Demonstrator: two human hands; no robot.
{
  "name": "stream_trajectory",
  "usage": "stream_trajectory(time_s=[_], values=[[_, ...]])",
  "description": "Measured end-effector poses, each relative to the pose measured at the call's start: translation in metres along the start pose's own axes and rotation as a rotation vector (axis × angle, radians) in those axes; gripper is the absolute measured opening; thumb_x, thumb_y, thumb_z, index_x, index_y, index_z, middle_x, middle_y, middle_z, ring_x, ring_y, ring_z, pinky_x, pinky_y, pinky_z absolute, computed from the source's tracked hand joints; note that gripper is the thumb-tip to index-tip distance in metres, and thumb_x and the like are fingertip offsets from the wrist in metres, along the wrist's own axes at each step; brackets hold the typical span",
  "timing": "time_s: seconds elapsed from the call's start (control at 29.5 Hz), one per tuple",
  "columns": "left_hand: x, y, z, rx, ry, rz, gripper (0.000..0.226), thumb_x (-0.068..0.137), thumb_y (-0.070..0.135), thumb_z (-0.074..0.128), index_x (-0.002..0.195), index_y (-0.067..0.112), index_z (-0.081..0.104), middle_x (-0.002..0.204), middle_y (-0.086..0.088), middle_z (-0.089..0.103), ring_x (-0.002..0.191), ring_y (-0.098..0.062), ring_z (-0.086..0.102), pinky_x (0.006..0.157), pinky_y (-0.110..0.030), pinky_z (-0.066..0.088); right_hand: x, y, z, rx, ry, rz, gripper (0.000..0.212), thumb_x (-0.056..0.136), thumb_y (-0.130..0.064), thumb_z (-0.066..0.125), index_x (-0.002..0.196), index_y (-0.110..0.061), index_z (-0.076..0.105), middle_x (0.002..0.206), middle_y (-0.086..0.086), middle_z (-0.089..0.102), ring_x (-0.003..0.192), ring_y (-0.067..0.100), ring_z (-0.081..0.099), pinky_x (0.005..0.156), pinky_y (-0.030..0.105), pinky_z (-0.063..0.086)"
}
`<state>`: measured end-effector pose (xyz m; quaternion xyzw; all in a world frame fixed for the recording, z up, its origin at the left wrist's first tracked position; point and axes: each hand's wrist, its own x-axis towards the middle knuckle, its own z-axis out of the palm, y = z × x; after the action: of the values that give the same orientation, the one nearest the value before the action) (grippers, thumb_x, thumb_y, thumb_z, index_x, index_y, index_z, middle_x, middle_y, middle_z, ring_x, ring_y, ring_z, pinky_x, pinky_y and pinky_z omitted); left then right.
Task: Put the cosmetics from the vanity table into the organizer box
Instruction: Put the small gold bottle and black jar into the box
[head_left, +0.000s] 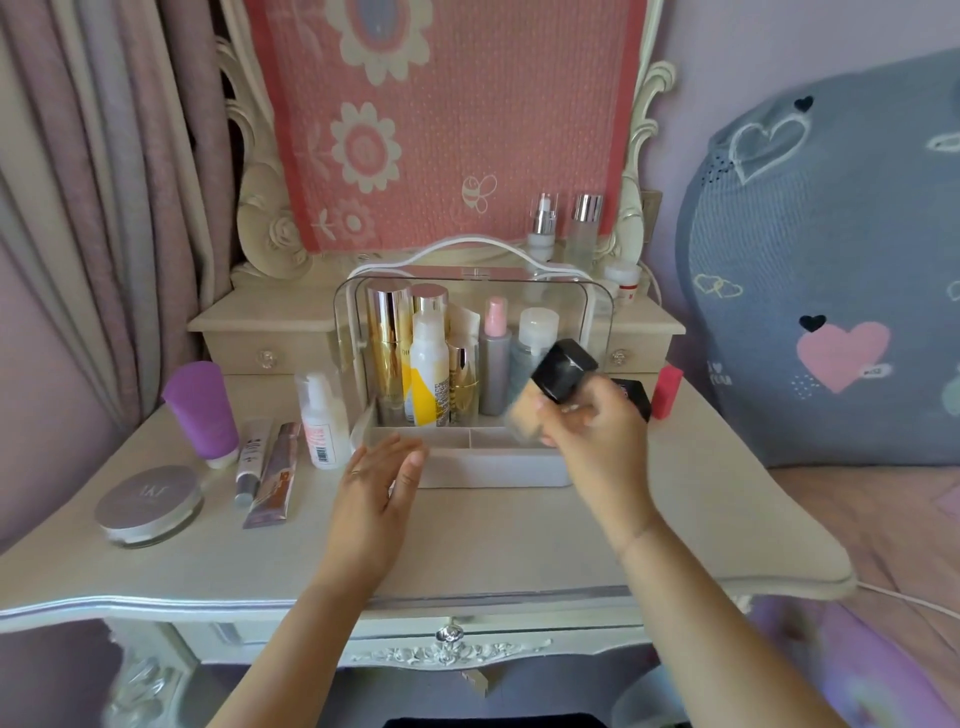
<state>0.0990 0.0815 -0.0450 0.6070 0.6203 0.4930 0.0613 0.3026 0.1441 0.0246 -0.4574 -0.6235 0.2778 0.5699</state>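
A foundation bottle (540, 395), beige w/ a black cap, is gripped in the right hand (597, 431) and held tilted, cap up and to the right, just above the front right of the organizer box (498, 470). The bottle is motion-blurred, so label details can't be read. The left hand (376, 486) is held open, fingers spread, empty, at the box's front left corner; contact w/ the box can't be confirmed.

The box is seen at the centre of the vanity table (519, 540), its clear lid (582, 306) raised. The back row is already filled: a gold bottle (387, 338), a white-and-yellow bottle (430, 374), a pink-capped spray (495, 358) and a frosted bottle (535, 332) are stood upright. The shallow front compartments are seen w/ nothing clearly visible in them.

Left of the box, on the tabletop, a white pump bottle (322, 421) is stood upright just beside it; two tubes (267, 462) are laid side by side, a purple tube (202, 410) is stood on its cap, and a round compact (148, 504) is laid flat nearest the edge. A red item (667, 389) and a black one (636, 397) are seen right of the box, partly hidden by the hand.
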Motion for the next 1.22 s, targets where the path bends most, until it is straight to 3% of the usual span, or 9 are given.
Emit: stream_trajectory(time_s=[0.1, 0.2, 0.27, 0.37, 0.54, 0.68, 0.85, 1.05, 1.22], values=[[-0.001, 0.001, 0.0, -0.003, 0.0, -0.001, 0.037, 0.093, 0.039, 0.038, 0.108, 0.021, 0.067, 0.119, 0.007, 0.063, 0.124, -0.011, 0.047, 0.11, -0.029, 0.019, 0.021, 0.0, 0.035, -0.125, 0.037, -0.027, 0.021, 0.077, -0.028, 0.071, 0.082, -0.01, 0.062, 0.067, -0.004, 0.063, 0.07, 0.019, 0.064, 0.061, 0.034, 0.055], [0.0, 0.004, 0.0, -0.003, 0.01, -0.004, 0.036, 0.093, 0.039, 0.039, 0.107, 0.022, 0.067, 0.118, 0.009, 0.063, 0.123, -0.01, 0.047, 0.109, -0.027, 0.019, 0.037, 0.012, 0.057, -0.309, 0.029, -0.016, 0.028, 0.081, -0.034, 0.068, 0.083, -0.008, 0.059, 0.071, 0.003, 0.064, 0.067, 0.02, 0.059, 0.045, 0.022, 0.037], [0.0, 0.004, -0.001, -0.009, 0.021, 0.004, 0.035, 0.094, 0.04, 0.04, 0.106, 0.023, 0.067, 0.117, 0.014, 0.061, 0.123, -0.009, 0.048, 0.108, -0.027, 0.02, 0.039, 0.02, 0.069, -0.413, 0.002, 0.015, 0.031, 0.082, -0.037, 0.066, 0.086, -0.008, 0.057, 0.075, 0.006, 0.064, 0.067, 0.022, 0.058, 0.045, 0.022, 0.034], [0.0, 0.004, -0.002, -0.013, 0.032, 0.012, 0.034, 0.094, 0.039, 0.04, 0.106, 0.024, 0.068, 0.115, 0.019, 0.057, 0.122, -0.007, 0.048, 0.109, -0.031, 0.021, 0.036, 0.027, 0.079, -0.604, -0.039, 0.061, 0.034, 0.083, -0.046, 0.062, 0.082, -0.014, 0.051, 0.067, 0.0, 0.056, 0.062, 0.021, 0.056, 0.052, 0.025, 0.043], [0.001, 0.006, -0.002, -0.027, 0.042, 0.004, 0.036, 0.092, 0.04, 0.039, 0.105, 0.022, 0.068, 0.114, 0.02, 0.055, 0.121, -0.006, 0.047, 0.107, -0.026, 0.019, 0.037, 0.028, 0.078, -0.613, -0.088, 0.074, 0.037, 0.079, -0.044, 0.07, 0.08, -0.015, 0.046, 0.058, -0.01, 0.042, 0.05, 0.007, 0.039, 0.044, 0.021, 0.022], [0.001, 0.007, -0.003, -0.027, 0.041, 0.009, 0.04, 0.092, 0.04, 0.037, 0.105, 0.02, 0.069, 0.115, 0.018, 0.056, 0.122, -0.009, 0.048, 0.107, -0.027, 0.019, 0.036, 0.027, 0.074, -0.585, -0.156, 0.058, 0.028, 0.082, -0.036, 0.069, 0.092, -0.014, 0.053, 0.073, -0.003, 0.06, 0.064, 0.017, 0.055, 0.047, 0.022, 0.033], [0.001, 0.007, -0.002, -0.022, 0.032, 0.007, 0.039, 0.093, 0.041, 0.038, 0.105, 0.021, 0.069, 0.115, 0.017, 0.056, 0.123, -0.01, 0.047, 0.108, -0.029, 0.02, 0.033, 0.028, 0.07, -0.588, -0.198, 0.079, 0.021, 0.088, -0.028, 0.062, 0.102, -0.012, 0.056, 0.087, 0.004, 0.069, 0.08, 0.025, 0.064, 0.067, 0.036, 0.052], [0.0, 0.005, 0.0, -0.012, 0.037, 0.009, 0.037, 0.093, 0.043, 0.038, 0.106, 0.024, 0.068, 0.114, 0.021, 0.055, 0.122, -0.006, 0.046, 0.106, -0.026, 0.019, 0.026, 0.03, 0.063, -0.595, -0.188, 0.019, 0.029, 0.09, -0.032, 0.059, 0.112, -0.012, 0.056, 0.092, 0.004, 0.071, 0.08, 0.023, 0.065, 0.068, 0.033, 0.052], [-0.002, 0.013, -0.007, -0.032, 0.0, 0.013, 0.033, 0.094, 0.037, 0.042, 0.109, 0.021, 0.066, 0.119, 0.013, 0.06, 0.125, -0.008, 0.044, 0.11, -0.028, 0.022, 0.018, 0.03, 0.059, -0.612, -0.149, -0.024, 0.04, 0.09, -0.031, 0.059, 0.124, -0.011, 0.054, 0.113, 0.006, 0.069, 0.098, 0.025, 0.065, 0.076, 0.031, 0.049]])
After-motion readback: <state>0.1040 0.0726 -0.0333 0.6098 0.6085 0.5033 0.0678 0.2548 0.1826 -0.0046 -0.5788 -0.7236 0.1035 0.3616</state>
